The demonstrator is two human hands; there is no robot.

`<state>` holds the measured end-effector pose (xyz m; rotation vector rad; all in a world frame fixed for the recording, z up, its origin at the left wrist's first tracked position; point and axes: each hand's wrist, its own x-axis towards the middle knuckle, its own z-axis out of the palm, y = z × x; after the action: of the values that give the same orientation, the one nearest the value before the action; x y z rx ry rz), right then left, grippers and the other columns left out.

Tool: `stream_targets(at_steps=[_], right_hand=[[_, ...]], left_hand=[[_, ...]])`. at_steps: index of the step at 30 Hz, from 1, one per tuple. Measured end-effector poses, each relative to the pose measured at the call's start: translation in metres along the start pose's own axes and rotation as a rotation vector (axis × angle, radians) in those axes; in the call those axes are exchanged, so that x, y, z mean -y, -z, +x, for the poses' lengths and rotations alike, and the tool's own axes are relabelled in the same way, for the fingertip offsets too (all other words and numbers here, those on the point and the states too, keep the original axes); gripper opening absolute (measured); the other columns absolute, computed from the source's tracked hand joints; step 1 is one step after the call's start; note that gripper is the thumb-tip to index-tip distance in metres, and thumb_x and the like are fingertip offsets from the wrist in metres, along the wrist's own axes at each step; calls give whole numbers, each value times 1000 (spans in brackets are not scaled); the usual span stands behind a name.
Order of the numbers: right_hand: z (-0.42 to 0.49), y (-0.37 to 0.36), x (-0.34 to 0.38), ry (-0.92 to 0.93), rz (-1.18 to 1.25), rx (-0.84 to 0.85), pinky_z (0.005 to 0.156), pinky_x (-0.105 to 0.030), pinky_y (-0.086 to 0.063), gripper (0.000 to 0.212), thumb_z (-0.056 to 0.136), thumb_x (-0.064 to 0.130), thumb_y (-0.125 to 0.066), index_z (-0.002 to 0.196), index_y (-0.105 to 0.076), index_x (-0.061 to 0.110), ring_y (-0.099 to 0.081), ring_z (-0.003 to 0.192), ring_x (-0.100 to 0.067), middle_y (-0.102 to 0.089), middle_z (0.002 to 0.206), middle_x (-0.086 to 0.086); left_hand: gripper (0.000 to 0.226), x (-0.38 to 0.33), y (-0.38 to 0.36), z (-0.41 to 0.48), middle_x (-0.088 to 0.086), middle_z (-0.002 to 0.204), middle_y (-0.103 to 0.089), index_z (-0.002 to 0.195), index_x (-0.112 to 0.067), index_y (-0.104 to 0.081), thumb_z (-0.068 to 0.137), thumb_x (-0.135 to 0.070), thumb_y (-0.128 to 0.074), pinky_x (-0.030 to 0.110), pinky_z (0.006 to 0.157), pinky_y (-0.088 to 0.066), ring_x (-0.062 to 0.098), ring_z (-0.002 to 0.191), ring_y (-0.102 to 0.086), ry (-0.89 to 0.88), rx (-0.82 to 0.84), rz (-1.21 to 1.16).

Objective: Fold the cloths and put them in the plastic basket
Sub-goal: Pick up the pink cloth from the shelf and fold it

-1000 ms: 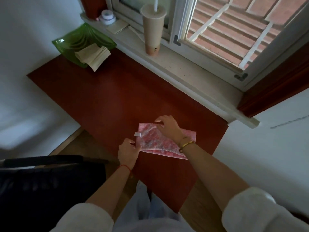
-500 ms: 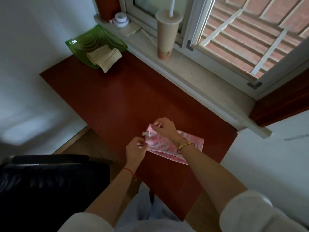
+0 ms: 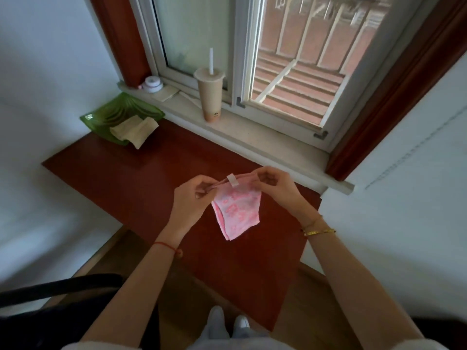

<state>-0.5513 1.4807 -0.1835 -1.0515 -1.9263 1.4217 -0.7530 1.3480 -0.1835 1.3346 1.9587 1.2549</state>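
Note:
A pink patterned cloth (image 3: 237, 210) with a small white tag hangs folded above the red table (image 3: 131, 178). My left hand (image 3: 194, 198) pinches its upper left corner and my right hand (image 3: 275, 188) pinches its upper right corner. The cloth's lower part dangles free in the air. At the table's far left corner sits the green plastic basket (image 3: 106, 114), holding a folded cream cloth (image 3: 136, 128) that sticks out over its near rim.
A tall paper cup with a straw (image 3: 211, 97) stands on the windowsill (image 3: 265, 140), along with a small white round container (image 3: 151, 84). A black chair (image 3: 50, 306) is at the lower left. White walls flank the table on both sides.
The pink cloth lay flat on the table under my hands; now both hands have lifted it by its top edge and it hangs in the air. The camera view has tilted upward.

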Motion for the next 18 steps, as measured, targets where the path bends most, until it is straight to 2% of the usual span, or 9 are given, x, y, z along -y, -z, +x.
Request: stream_targets(at_steps=[4, 7, 12, 15, 18], right_hand=[[-29, 22, 23, 64, -133, 50, 77, -21, -55, 27, 83, 6, -72, 107, -72, 17, -68, 83, -8, -73, 95, 3], [-51, 32, 38, 76, -143, 126, 77, -27, -57, 20, 83, 8, -74, 100, -71, 18, -69, 78, -12, -71, 87, 4], [-80, 43, 60, 56, -44, 250, 72, -29, -57, 10, 86, 8, -72, 96, -70, 10, -69, 73, -19, -72, 87, -4], [-87, 47, 63, 38, -32, 286, 70, -27, -56, 9, 87, 11, -71, 96, -70, 8, -68, 73, -17, -73, 87, -4], [-83, 48, 48, -11, -57, 263, 69, -28, -57, 10, 87, 13, -71, 96, -70, 9, -67, 71, -19, -73, 89, -11]], left_hand=[[15, -35, 23, -4, -10, 92, -75, 99, -17, -74, 85, -11, -71, 19, 78, -56, 6, 87, -71, -174, 151, 30], [17, -55, 39, -8, -8, 93, -76, 99, -16, -75, 83, -11, -72, 19, 79, -56, 7, 89, -72, -241, 286, 37], [20, -72, 53, -11, -6, 92, -78, 98, -18, -75, 81, -7, -77, 13, 78, -50, 6, 92, -72, -198, 434, -6], [19, -73, 53, -10, -4, 92, -78, 98, -17, -75, 80, -10, -78, 22, 83, -52, 11, 93, -72, -182, 490, -10], [17, -62, 41, -6, -7, 91, -78, 96, -19, -76, 80, -14, -78, 21, 87, -53, 7, 92, -72, -148, 512, 26]])
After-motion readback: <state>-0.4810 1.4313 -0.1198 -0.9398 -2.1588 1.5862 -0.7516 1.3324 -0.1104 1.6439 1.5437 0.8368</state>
